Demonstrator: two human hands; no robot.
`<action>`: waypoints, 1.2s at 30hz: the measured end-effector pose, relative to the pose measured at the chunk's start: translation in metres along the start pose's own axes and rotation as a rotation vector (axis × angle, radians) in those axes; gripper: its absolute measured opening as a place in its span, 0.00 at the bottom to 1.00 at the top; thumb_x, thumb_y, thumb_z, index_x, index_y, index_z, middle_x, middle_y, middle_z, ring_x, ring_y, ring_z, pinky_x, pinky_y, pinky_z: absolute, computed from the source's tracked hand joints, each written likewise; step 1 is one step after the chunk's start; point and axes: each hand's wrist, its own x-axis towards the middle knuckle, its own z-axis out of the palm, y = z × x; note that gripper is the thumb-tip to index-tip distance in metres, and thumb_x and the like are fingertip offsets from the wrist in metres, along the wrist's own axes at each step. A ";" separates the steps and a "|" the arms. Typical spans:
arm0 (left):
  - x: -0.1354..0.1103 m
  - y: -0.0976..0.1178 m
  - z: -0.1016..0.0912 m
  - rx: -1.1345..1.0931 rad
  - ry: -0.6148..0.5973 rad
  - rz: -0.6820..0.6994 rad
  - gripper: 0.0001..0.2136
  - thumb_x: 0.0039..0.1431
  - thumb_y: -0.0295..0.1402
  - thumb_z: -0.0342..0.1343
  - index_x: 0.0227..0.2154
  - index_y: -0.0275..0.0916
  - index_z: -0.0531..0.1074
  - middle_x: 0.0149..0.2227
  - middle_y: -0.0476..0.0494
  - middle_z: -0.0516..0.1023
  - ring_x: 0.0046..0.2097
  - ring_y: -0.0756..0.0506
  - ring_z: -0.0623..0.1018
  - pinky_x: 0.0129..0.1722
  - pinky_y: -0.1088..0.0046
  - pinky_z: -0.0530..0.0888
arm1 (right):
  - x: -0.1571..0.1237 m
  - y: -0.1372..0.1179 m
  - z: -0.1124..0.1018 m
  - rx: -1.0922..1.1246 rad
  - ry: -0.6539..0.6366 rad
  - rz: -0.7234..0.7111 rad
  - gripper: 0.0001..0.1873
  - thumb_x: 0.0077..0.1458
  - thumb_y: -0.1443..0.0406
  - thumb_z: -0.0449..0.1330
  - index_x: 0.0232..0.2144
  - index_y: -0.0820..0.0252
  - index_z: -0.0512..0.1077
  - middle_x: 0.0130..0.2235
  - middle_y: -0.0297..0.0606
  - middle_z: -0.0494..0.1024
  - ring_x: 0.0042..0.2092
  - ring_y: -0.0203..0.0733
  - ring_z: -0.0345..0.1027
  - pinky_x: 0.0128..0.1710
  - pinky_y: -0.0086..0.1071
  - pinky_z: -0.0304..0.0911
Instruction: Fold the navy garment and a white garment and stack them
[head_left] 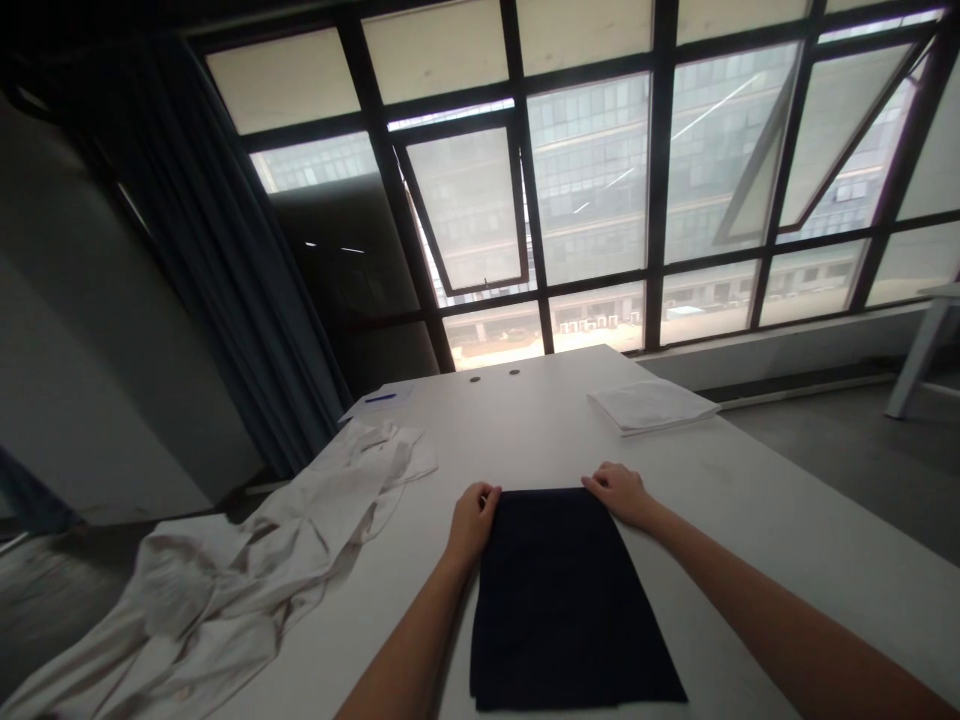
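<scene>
Head view, first question: how were the hands placed?

— The left hand and the right hand were laid at the far corners of a folded navy cloth, which was set flat on a white table, directly in front of the person. The fingers were lightly curved over the far edge, but whether the cloth was pinched could not be told.

— What could have been upset?

— The layers could have been shifted out of line if the far edge were pulled harder by one hand than by the other. The near end was left unheld, so it could have been dragged askew.

— Was anything else at risk?

— A crumpled off-white cloth was heaped along the left side and appeared to overhang the table edge. It could have been slid to the floor if brushed. A folded white cloth was placed well apart, and a blue pen was left on a sheet of paper.
</scene>
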 end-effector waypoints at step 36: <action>-0.010 0.056 -0.002 0.431 -0.072 0.196 0.14 0.67 0.33 0.49 0.53 0.39 0.72 0.51 0.38 0.75 0.53 0.40 0.74 0.55 0.63 0.67 | -0.023 -0.014 -0.005 -0.046 0.257 -0.195 0.16 0.65 0.68 0.46 0.46 0.58 0.73 0.51 0.44 0.75 0.52 0.45 0.67 0.53 0.39 0.59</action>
